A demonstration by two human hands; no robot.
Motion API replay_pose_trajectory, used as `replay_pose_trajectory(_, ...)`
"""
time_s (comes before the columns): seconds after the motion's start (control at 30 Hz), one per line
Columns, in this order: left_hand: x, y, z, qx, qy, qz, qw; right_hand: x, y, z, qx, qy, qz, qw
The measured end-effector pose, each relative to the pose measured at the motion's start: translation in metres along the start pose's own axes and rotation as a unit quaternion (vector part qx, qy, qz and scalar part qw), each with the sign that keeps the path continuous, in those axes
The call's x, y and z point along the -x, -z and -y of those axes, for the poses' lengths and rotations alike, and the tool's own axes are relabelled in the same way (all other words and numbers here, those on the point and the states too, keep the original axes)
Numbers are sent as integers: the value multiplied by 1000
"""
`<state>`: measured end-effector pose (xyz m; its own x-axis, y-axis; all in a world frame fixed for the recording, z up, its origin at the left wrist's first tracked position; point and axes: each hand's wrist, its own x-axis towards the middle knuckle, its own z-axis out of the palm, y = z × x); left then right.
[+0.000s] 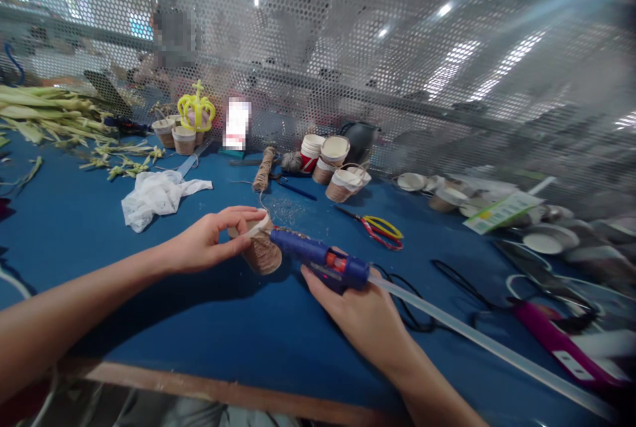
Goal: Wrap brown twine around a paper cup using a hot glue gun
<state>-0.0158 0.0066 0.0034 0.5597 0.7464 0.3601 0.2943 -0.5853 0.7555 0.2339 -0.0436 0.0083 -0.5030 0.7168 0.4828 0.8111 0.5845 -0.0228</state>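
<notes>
My left hand (211, 236) pinches the white rim of a small paper cup (264, 253) wrapped in brown twine, which is tilted above the blue table. A blue hot glue gun (318, 253) is gripped in my right hand (365, 311), its nozzle at the cup's side near the rim. From the gun's back a long clear glue stick (462, 328) runs off to the lower right. A strand of twine leads up from the cup toward a twine spool (264, 170) lying behind it.
Red-and-yellow-handled scissors (380, 230) lie right of the cup. Several twine-wrapped cups (342, 185) stand by the perforated metal screen (318, 36). At left are a crumpled white cloth (156, 198) and pale green husks (44, 112). A magenta power strip (556, 337) and black cables lie at right.
</notes>
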Motion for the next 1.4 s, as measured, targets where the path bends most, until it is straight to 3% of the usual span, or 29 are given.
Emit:
replay_pose_trajectory(0.23,1,0,1,2,-8,-3,1000,-4,2,-5,71,47,-3,996)
replay_pose_trajectory(0.4,0,-1,0,-2,-7,-4,1000,-1,0,-3,103,91,-42,990)
replay_pose_trajectory(0.63,0,-1,2,-3,-2,-2,1000,-7,7,-5,195,191,-46,961)
replay_pose_trajectory(1.0,0,-1,1,-8,-11,0,1000,-5,8,-2,237,213,-33,947)
replay_pose_trajectory(1.13,0,-1,1,-3,-11,-2,1000,-8,8,-5,211,188,-50,958)
replay_pose_trajectory(1.27,-1,-1,0,-3,-9,-2,1000,-5,7,-6,129,142,-27,981)
replay_pose_trajectory(1.4,-1,0,-1,-2,-5,2,1000,-4,6,-4,165,178,-36,969)
